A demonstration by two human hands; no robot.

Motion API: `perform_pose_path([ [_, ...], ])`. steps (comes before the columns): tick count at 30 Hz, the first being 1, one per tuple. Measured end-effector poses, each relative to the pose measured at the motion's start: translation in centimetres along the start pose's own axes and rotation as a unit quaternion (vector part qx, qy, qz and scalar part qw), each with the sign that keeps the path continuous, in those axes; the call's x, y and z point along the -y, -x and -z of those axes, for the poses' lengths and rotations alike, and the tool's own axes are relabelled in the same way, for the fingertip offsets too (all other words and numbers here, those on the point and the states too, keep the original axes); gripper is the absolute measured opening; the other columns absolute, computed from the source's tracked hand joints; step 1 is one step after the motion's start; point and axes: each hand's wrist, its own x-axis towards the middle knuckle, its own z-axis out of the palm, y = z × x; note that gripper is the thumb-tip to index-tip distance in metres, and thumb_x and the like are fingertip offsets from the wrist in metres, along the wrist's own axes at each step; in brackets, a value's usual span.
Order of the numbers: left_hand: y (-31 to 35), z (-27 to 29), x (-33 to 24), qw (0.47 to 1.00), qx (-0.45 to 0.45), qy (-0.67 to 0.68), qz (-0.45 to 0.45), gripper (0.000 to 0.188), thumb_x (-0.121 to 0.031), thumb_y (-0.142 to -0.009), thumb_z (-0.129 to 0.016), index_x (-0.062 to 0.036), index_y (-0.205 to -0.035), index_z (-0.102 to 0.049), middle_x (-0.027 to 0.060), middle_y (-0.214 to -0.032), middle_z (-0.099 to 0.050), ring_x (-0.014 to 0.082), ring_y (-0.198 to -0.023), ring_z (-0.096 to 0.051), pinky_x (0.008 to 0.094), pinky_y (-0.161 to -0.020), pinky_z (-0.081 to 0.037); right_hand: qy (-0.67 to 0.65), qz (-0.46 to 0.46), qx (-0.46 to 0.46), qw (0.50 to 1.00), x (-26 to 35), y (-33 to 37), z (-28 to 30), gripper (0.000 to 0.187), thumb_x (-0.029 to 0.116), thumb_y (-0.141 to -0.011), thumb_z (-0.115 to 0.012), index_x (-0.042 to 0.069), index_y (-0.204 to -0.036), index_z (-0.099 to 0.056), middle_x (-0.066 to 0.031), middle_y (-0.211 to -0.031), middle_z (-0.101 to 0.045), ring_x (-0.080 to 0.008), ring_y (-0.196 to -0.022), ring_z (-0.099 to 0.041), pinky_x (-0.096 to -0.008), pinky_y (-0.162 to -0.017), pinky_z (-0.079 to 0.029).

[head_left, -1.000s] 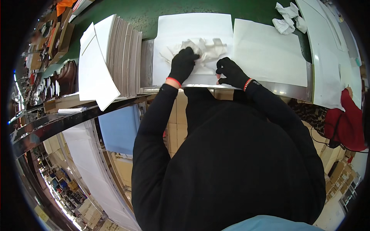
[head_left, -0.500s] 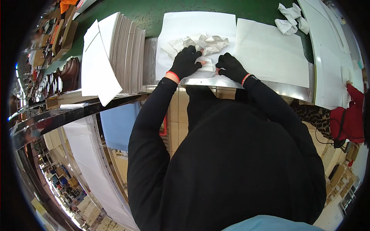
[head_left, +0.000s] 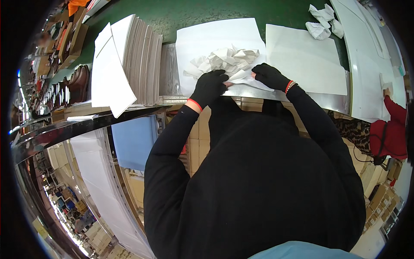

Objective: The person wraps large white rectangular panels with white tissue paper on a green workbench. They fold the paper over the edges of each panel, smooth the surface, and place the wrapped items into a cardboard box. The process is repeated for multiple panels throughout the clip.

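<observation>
Gathering crumpled white paper (head_left: 224, 60) on the flat white sheet (head_left: 215, 39), at the near edge of the green desk (head_left: 181, 13). Left hand (head_left: 210, 86), black-gloved, closing on the wad's near left side, now lower and nearer the desk edge than half a second ago. Right hand (head_left: 269, 76) pinching the sheet's near edge, having shifted outward to the right. Wad now lying more bunched toward the sheet's middle, suggesting progress in the wrapping. Standing to the left, stack of white sheets (head_left: 129, 60); lying to the right, second flat sheet (head_left: 302, 56).
</observation>
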Motion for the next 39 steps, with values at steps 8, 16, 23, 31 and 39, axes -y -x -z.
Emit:
perform_pose_path([
  [8,-1.7,1.1,-1.4,0.978,0.152,-0.069,0.128,0.029,-0.034,-0.091,-0.056,-0.0087,-0.100,-0.068,0.0157,-0.082,-0.067,0.0328,-0.078,-0.065,0.0412,-0.067,-0.049,-0.027,-0.032,-0.092,0.995,1.0,-0.7,0.4,0.036,0.034,-0.092,-0.057,0.005,-0.111,-0.061,-0.0162,-0.108,-0.062,-0.0310,-0.106,-0.058,-0.0395,-0.092,-0.045],
  [16,-2.2,-0.3,5.7,0.907,0.214,0.269,0.242,0.039,-0.034,-0.095,-0.050,-0.0025,-0.112,-0.066,0.0167,-0.094,-0.070,0.0240,-0.084,-0.065,0.0329,-0.081,-0.047,0.084,0.230,-0.258,0.935,7.3,0.2,1.6,0.047,0.024,-0.073,-0.077,0.010,-0.113,-0.057,-0.0145,-0.118,-0.056,-0.0355,-0.118,-0.050,-0.0490,-0.102,-0.037],
  [23,-2.1,-1.3,9.3,0.917,0.192,0.290,0.197,0.038,-0.031,-0.094,-0.054,0.0031,-0.109,-0.065,0.0139,-0.100,-0.070,0.0188,-0.094,-0.063,0.0299,-0.087,-0.046,0.187,0.191,-0.031,0.963,5.9,-5.5,-2.5,0.073,0.021,-0.067,-0.079,0.006,-0.131,-0.047,-0.0147,-0.142,-0.042,-0.0286,-0.136,-0.035,-0.0550,-0.111,-0.023],
  [31,1.5,0.9,0.1,0.991,-0.036,-0.040,0.126,0.067,-0.033,-0.072,-0.074,-0.0147,-0.132,-0.051,0.0114,-0.105,-0.063,0.0280,-0.097,-0.061,0.0391,-0.078,-0.049,0.109,0.179,0.004,0.978,3.8,-7.7,-2.2,0.061,0.020,-0.076,-0.072,0.015,-0.133,-0.050,-0.0099,-0.129,-0.056,-0.0254,-0.123,-0.050,-0.0543,-0.109,-0.027],
  [39,-2.2,2.5,9.6,0.895,0.119,0.306,0.301,0.052,-0.046,-0.085,-0.063,-0.0005,-0.112,-0.063,0.0177,-0.103,-0.067,0.0253,-0.096,-0.063,0.0340,-0.086,-0.045,0.068,0.060,-0.028,0.995,3.1,-13.8,-0.2,0.042,0.047,-0.089,-0.056,0.008,-0.103,-0.065,-0.0133,-0.090,-0.069,-0.0321,-0.080,-0.066,-0.0459,-0.073,-0.050],
])
